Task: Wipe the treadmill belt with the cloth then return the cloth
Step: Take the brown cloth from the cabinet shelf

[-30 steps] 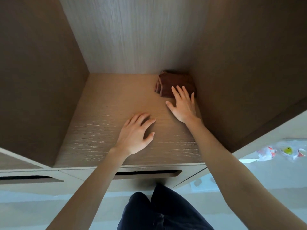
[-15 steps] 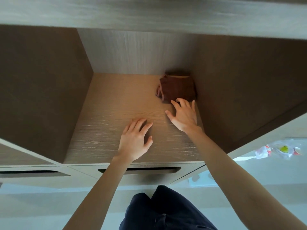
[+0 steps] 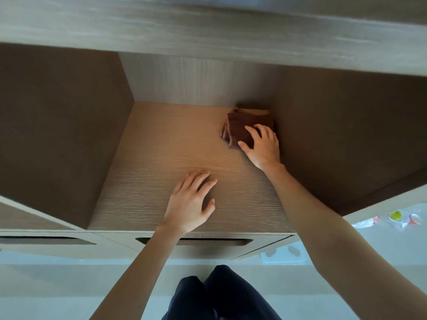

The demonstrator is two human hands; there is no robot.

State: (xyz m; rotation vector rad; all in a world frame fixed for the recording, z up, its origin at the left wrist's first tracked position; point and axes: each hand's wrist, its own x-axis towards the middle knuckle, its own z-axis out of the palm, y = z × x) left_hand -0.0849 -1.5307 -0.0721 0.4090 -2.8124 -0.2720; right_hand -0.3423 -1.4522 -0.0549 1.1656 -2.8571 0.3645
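From the head view we look down into an open wooden compartment (image 3: 180, 144) whose floor is pale, grained board, lit warmer toward the back. Dark brown side walls rise left and right, a lighter grained panel closes the rear, and a thick pale shelf edge (image 3: 208, 26) runs across the top of the view. Below the compartment's front lip we see two drawer fronts with long recessed handle slots (image 3: 191, 241). Under them lies a light grey floor (image 3: 69, 285), and at the far right edge a small heap of crumpled plastic wrappers (image 3: 399, 219) sits on it. Our dark trousers (image 3: 217, 294) show at the bottom centre.

The cloth (image 3: 242, 128), dark brown and folded, lies in the rear right corner of the compartment, close against the right wall, its layered edges fanned out on its left side.

Our right hand (image 3: 262, 146) rests on the cloth's near right part, fingers (image 3: 253, 132) spread and curled over the top of the fabric, thumb at the cloth's front edge. It is partly closed around the fold, but we cannot tell whether it truly grips or merely presses.

Our left hand (image 3: 190, 202) lies palm down on the bare board near the front of the compartment, fingers loosely apart, holding nothing and well apart from the cloth.
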